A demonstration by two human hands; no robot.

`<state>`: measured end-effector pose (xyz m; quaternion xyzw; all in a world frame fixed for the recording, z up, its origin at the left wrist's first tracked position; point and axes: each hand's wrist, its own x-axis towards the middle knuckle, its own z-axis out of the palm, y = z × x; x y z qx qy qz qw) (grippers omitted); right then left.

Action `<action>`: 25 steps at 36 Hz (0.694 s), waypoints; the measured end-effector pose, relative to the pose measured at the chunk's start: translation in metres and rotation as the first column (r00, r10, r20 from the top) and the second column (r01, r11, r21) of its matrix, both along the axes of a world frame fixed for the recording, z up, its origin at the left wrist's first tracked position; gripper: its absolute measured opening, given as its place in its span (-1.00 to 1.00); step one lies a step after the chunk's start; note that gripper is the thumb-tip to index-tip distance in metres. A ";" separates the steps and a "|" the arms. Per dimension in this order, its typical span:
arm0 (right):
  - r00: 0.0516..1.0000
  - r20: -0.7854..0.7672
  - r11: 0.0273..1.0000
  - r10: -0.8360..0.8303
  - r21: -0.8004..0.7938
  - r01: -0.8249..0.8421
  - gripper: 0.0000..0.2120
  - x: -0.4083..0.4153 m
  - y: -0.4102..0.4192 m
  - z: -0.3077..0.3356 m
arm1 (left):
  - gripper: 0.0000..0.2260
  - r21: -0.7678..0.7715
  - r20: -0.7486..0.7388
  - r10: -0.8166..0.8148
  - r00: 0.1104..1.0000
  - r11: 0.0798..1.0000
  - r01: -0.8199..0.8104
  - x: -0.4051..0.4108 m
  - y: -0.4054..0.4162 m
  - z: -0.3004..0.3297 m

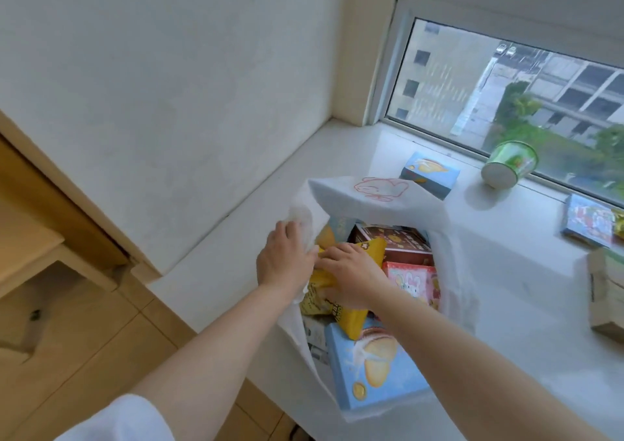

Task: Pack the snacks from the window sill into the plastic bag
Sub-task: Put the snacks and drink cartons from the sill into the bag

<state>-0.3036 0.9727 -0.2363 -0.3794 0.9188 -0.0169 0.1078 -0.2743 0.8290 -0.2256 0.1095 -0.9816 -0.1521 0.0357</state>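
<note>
A white plastic bag (pixel 381 197) with a red line drawing lies open on the white window sill (pixel 506 272). My left hand (pixel 285 258) grips the bag's left edge. My right hand (pixel 351 278) reaches into the opening and holds a yellow snack packet (pixel 358 319). Inside the bag lie a light blue biscuit box (pixel 378 369), a brown box (pixel 398 241) and a pink box (pixel 415 282). On the sill beyond the bag sit another light blue box (pixel 430 172), a green cup (pixel 510 169) on its side and a blue flat pack (pixel 589 224).
A tan carton (pixel 606 292) sits at the sill's right edge. The window pane (pixel 506 96) runs along the back. A white wall stands to the left, with wooden furniture (pixel 30 258) and a wooden floor below.
</note>
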 end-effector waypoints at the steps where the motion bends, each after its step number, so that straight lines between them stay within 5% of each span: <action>1: 0.999 -0.024 0.995 -0.043 -0.096 0.041 -0.60 0.000 0.009 0.006 | -0.51 -0.048 -0.046 -0.006 0.999 0.999 0.004 -0.001 0.003 0.004; 5: 0.937 -0.116 0.885 -0.330 -0.383 0.264 -0.72 -0.011 0.053 0.020 | -0.50 -0.186 -0.225 -0.105 0.969 0.981 0.063 -0.014 0.028 0.014; 14: 0.758 0.013 0.710 -0.652 -0.342 0.616 -0.71 -0.046 0.178 0.037 | -0.62 -0.194 -0.198 -0.271 0.942 0.953 0.233 -0.067 0.143 0.045; 25: 0.607 0.122 0.576 -0.785 -0.214 0.789 -0.70 -0.125 0.296 0.013 | -0.64 -0.271 0.014 -0.390 0.921 0.885 0.379 -0.204 0.256 0.031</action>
